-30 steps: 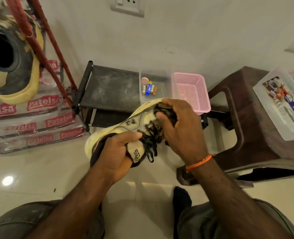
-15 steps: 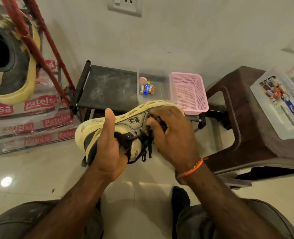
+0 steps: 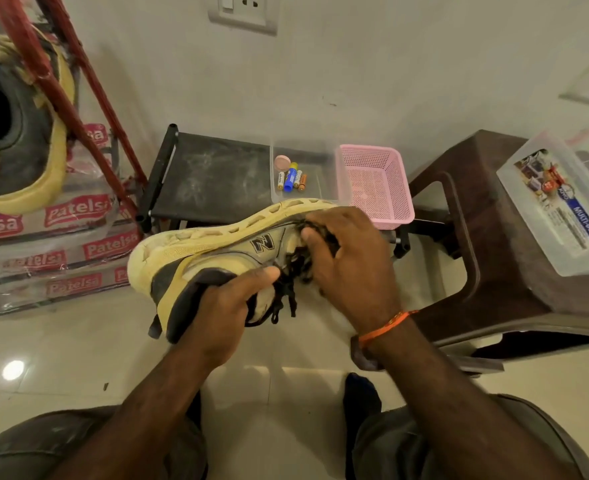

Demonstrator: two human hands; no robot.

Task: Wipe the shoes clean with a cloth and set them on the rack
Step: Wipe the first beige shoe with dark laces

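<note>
I hold a yellow shoe (image 3: 217, 247) on its side above the tiled floor (image 3: 61, 348), sole tipped away from me toward the wall, heel to my left and toe to my right. My left hand (image 3: 224, 306) grips the heel end, fingers curled into the dark collar and thumb stretched along the side toward the black laces (image 3: 286, 289). My right hand (image 3: 348, 265), an orange thread (image 3: 386, 325) at its wrist, is curled over the laces and tongue, clutching a dark cloth (image 3: 320, 233) bunched against the upper; only a little of the cloth shows between the fingers.

Just beyond the shoe stands the low black rack (image 3: 213, 178), its top shelf dusty. On its right part sits a clear tub (image 3: 324, 168) with batteries (image 3: 291, 176) and a round pink lid (image 3: 282, 163) inside, and beside that, touching it, a pink basket (image 3: 376, 181). To my right is a brown stool (image 3: 494, 244) with a clear lidded box (image 3: 559, 202) labelled "MULTI-BOX" on top. To my left, stacked packs (image 3: 54, 244) printed "Patelsa" lie against a red frame (image 3: 61, 98), with a dark and yellow padded ring (image 3: 16, 133) above them. A wall socket (image 3: 244, 10) sits above the rack. My knees frame the bottom edge.
</note>
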